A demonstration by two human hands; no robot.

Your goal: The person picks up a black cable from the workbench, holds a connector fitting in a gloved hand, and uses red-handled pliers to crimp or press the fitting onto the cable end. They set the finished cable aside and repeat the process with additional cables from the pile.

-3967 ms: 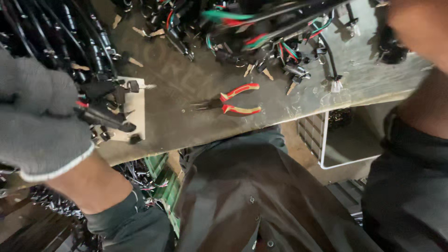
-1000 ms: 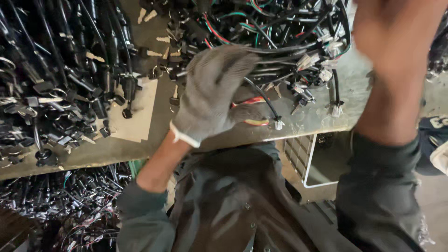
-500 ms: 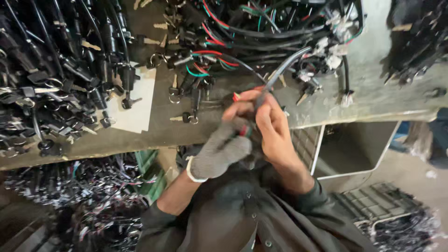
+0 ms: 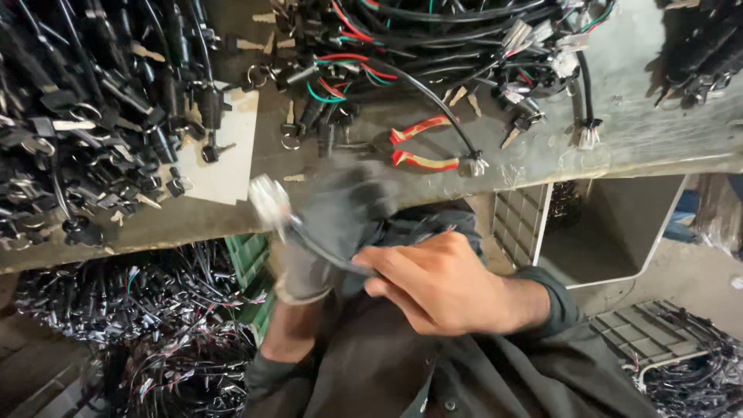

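- Gloved left hand (image 4: 340, 220) and bare right hand (image 4: 441, 282) both grip a black cable (image 4: 329, 249) with a white connector (image 4: 269, 203), just off the workbench edge (image 4: 635, 166).
- Red-handled pliers (image 4: 422, 143) and wire harnesses (image 4: 433, 39) crowd the bench beyond.

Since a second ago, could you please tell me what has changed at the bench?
Both hands have drawn back from the bench toward the body. The gloved left hand and bare right hand now hold a black cable with a white connector. The red-handled pliers stayed put.
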